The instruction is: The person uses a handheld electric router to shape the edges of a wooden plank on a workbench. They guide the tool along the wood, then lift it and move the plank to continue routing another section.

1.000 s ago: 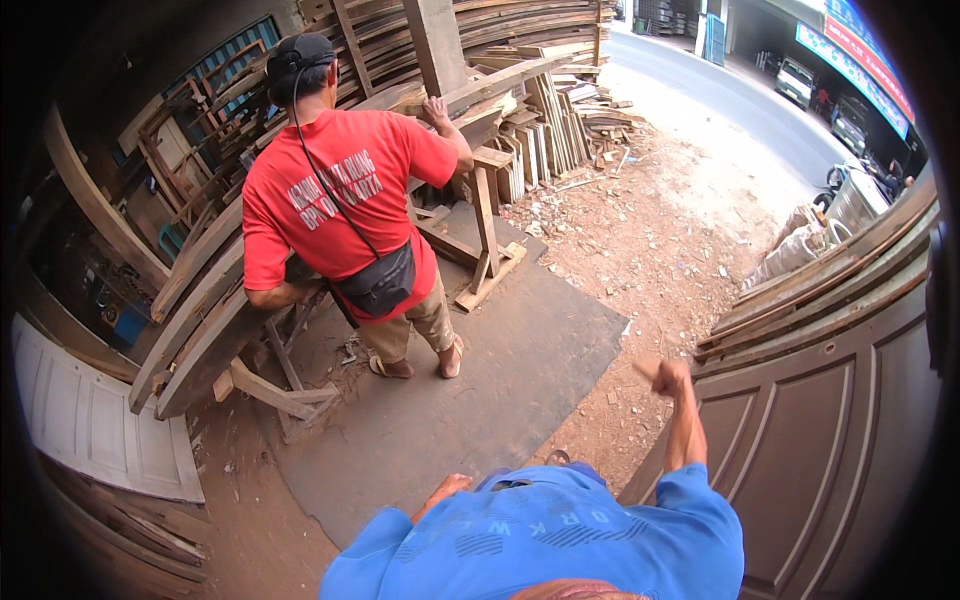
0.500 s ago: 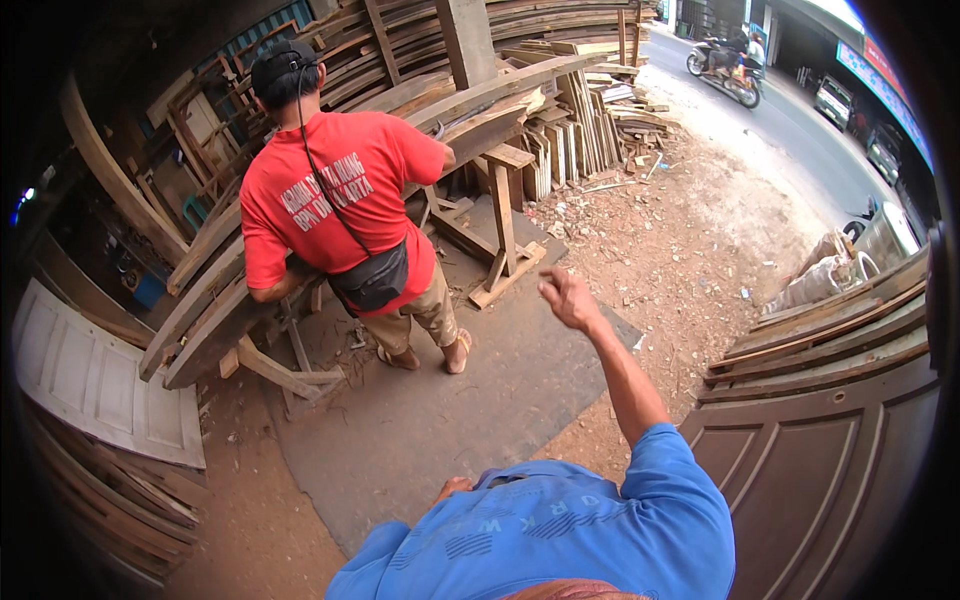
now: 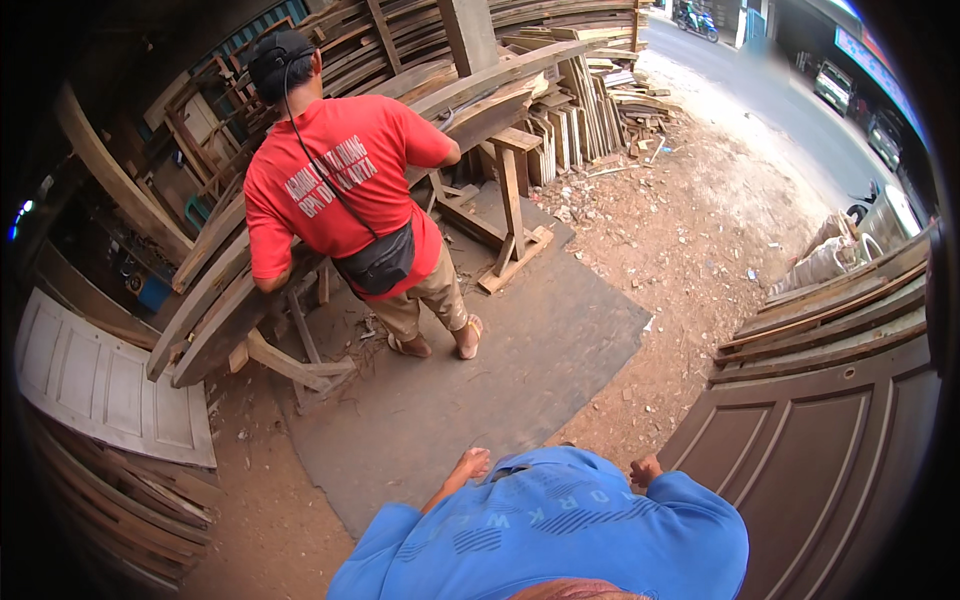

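Note:
My left hand (image 3: 473,463) is in front of my blue shirt at the lower middle, its fingers loosely curled with nothing visible in them. Close to my right side, my right hand (image 3: 645,470) is half hidden by the sleeve, its fingers folded in and no object showing. Neither hand touches anything I can make out. The right hand is nearest to a brown panelled door (image 3: 800,450) at the right. Below both hands lies a dark flat sheet (image 3: 480,390) on the ground.
A co-worker in a red shirt (image 3: 340,190) stands ahead at long wooden beams (image 3: 215,335) on trestles (image 3: 510,200). Stacked planks (image 3: 570,130) fill the back. A white door (image 3: 110,380) leans at the left above more boards (image 3: 120,500). Beyond the dirt runs a street (image 3: 740,90).
My right hand has dropped from its outstretched place back to my side. The left hand shows more. The motorcycle on the street has moved off; a different one shows at the top.

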The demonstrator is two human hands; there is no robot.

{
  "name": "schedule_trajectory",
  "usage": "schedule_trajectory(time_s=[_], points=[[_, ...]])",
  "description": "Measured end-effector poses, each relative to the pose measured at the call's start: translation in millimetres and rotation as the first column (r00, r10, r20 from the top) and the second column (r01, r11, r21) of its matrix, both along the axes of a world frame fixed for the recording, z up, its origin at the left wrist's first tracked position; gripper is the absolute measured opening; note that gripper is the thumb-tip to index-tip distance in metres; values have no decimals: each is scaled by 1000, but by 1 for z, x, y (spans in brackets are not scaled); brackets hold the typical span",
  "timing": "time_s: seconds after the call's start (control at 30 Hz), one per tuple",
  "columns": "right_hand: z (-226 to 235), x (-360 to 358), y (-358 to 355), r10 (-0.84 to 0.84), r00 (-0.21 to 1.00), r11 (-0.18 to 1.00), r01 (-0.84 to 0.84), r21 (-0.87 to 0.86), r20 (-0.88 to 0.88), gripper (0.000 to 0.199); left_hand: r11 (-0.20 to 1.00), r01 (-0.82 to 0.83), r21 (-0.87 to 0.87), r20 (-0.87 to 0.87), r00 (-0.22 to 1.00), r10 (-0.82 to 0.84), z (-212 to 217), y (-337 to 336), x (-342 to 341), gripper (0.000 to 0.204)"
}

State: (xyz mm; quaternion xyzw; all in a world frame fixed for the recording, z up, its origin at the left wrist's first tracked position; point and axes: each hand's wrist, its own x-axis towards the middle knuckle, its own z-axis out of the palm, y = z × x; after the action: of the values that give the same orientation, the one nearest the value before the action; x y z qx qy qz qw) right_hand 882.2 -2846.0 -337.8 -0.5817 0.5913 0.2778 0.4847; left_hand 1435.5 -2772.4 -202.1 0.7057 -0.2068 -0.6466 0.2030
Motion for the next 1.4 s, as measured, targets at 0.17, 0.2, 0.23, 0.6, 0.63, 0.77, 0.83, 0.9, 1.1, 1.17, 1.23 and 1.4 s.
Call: schedule_trajectory(time_s=[0.17, 0.2, 0.23, 0.6, 0.63, 0.77, 0.83, 0.9, 1.1, 1.17, 1.23, 1.4], points=[[60, 125, -37, -252, 922, 941, 304, -149, 293, 19, 998, -45, 54, 40, 998, 43, -27, 53, 51, 50], [80, 145, -55, 104, 945, 928, 19, -372, 310, 18, 996, -84, 34, 39, 996, 83, -25, 59, 48, 50], [91, 159, -66, 441, 864, 784, -240, -572, 242, 17, 993, -117, 14, 35, 993, 116, -18, 66, 43, 50], [193, 460, -23, 328, 821, 841, -28, -541, 468, 33, 753, -448, -482, -448, 865, 228, 177, 176, 90, 57], [175, 456, -21, 466, 796, 806, -202, -556, 386, 36, 666, -459, -587, -509, 850, 137, 214, 174, 93, 55], [153, 477, 4, 783, 619, 612, -748, -258, 64, 56, 166, -436, -885, -459, 875, -152, 359, 212, 107, 58], [173, 498, 13, 838, 486, 541, -798, -266, 247, 56, -39, -394, -918, -374, 896, -242, 414, 242, 100, 60], [182, 535, 22, 776, 556, 609, -783, -125, 298, 51, -272, -320, -908, -221, 915, -338, 455, 271, 92, 61], [148, 653, -8, 955, 207, 193, -978, 85, 212, 14, -677, 87, -731, 357, 894, -271, 534, 320, 79, 52], [145, 701, 42, 913, 369, 339, -923, 180, 171, 12, -649, 249, -719, 385, 920, -73, 535, 322, 75, 46], [149, 737, 68, 870, 463, 444, -885, 139, 169, 13, -638, 358, -682, 425, 904, 52, 527, 316, 95, 40], [248, 835, 192, 922, 194, 206, -979, 1, 336, 16, -547, 545, -635, 444, 837, 320, 514, 320, 152, 28]])
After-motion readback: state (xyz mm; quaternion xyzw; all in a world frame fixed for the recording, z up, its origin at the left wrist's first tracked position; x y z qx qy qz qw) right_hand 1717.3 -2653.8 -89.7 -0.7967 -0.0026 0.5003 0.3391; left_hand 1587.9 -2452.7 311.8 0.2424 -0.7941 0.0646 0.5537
